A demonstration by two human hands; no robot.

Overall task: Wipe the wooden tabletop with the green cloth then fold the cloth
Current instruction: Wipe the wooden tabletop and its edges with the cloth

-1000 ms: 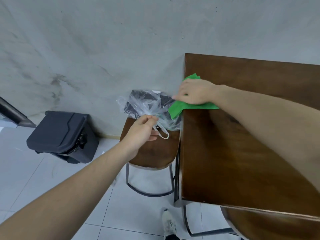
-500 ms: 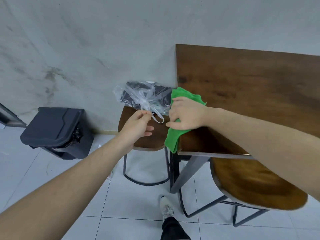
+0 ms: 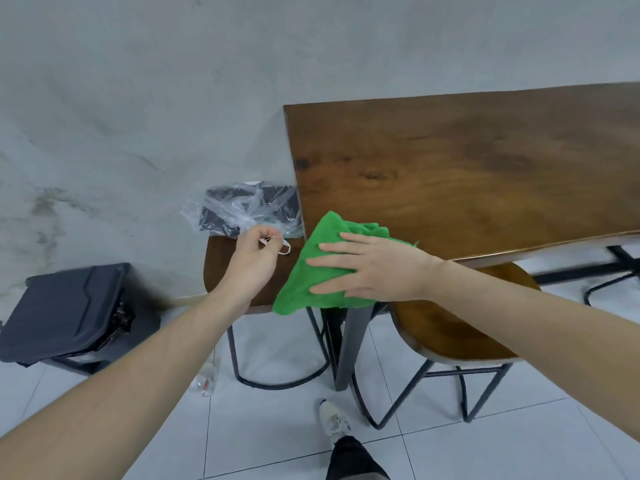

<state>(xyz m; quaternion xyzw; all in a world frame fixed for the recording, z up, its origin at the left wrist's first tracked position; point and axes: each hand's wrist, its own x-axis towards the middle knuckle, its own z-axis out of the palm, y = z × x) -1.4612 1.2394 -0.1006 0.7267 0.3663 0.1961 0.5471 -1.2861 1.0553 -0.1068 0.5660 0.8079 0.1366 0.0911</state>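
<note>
The green cloth [image 3: 313, 268] lies over the near left corner of the wooden tabletop [image 3: 467, 174], with its lower part hanging off the edge. My right hand [image 3: 370, 271] presses flat on the cloth, fingers spread and pointing left. My left hand [image 3: 254, 263] is closed on the handle of a clear plastic bag [image 3: 242, 211], left of the cloth and above a stool.
The plastic bag holds something dark and sits on a wooden stool [image 3: 225, 271] beside the table. A second stool [image 3: 450, 337] stands under the table's near edge. A dark lidded bin [image 3: 65, 310] is on the tiled floor at the left. My shoe [image 3: 334, 422] is below.
My right hand has dragged the cloth along the table's left side toward me to the near corner, so the cloth now hangs off the edge. My left hand stays at the bag handle.
</note>
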